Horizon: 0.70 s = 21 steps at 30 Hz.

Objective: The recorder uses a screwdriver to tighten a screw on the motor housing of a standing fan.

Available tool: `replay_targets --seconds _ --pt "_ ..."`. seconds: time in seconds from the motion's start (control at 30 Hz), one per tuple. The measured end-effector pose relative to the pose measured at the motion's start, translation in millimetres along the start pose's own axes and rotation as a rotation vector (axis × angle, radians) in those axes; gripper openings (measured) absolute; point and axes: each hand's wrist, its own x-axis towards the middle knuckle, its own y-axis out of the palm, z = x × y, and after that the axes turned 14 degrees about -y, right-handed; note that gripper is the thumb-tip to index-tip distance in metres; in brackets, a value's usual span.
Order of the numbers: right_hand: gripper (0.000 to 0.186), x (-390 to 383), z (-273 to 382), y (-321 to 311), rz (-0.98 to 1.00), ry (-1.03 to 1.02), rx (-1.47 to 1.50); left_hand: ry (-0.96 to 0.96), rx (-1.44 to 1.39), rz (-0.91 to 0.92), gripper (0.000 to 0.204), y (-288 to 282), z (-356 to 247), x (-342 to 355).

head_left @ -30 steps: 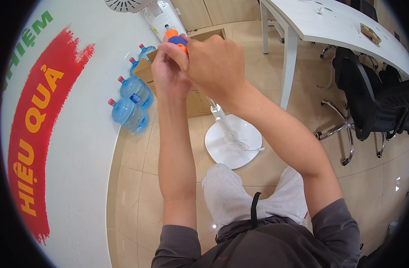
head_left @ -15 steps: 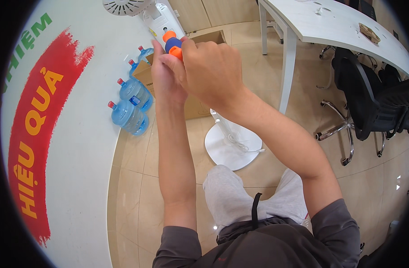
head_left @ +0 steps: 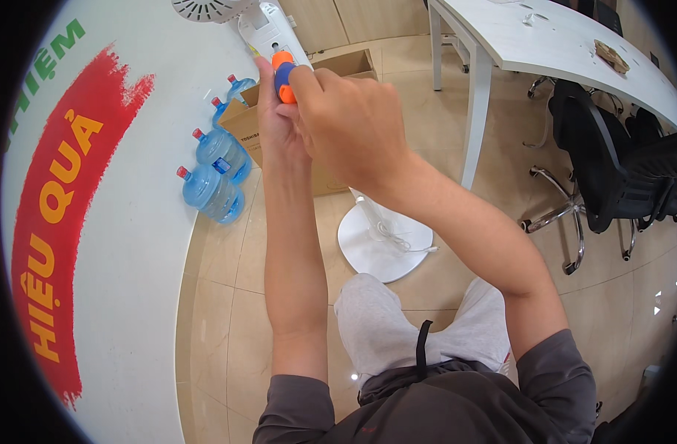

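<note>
A screwdriver [head_left: 284, 74] with an orange and blue handle is gripped by my right hand [head_left: 353, 122], fingers curled over the handle's lower end. Its shaft points up at a dark hole in the white body of a standing fan [head_left: 268, 29]. My left hand [head_left: 281, 137] is cupped palm-up just below and left of the handle, with one digit stretched up beside it. What the left hand closes round is hidden behind my right hand. The round grille [head_left: 205, 9] is cut off at the top edge. On the floor stands the fan's white round base [head_left: 353, 240], with a coiled cable [head_left: 383, 231].
An open cardboard box [head_left: 242, 122] stands behind my hands. Several blue water bottles [head_left: 213, 194] line the wall at left. To the right are a white table [head_left: 531, 44] and a black office chair [head_left: 590, 148] on castors.
The screwdriver handle has shifted slightly left, and my right hand's grip on it has turned a little. My left hand has moved slightly right. The fan looks almost unmoved.
</note>
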Motion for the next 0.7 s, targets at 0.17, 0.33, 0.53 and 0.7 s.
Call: replay_targets --seconds 0.17,0.33,0.53,0.7 --pt "0.037 7.3 1.7 4.4 0.039 0.104 0.012 0.08 -0.002 -0.157 0.039 24.2 5.8 -10.5" --pt "0.041 5.1 7.0 4.7 0.154 0.178 -0.034 0.117 -0.2 -0.198 0.034 30.4 1.1 -10.5" --pt "0.041 -1.0 3.9 10.5 -0.126 -0.013 -0.096 0.059 -0.141 -0.097 0.038 -1.6 2.0 2.7" --pt "0.044 1.0 -1.2 12.1 -0.031 0.114 -0.037 0.06 -0.042 -0.225 0.036 19.8 7.2 -5.8"
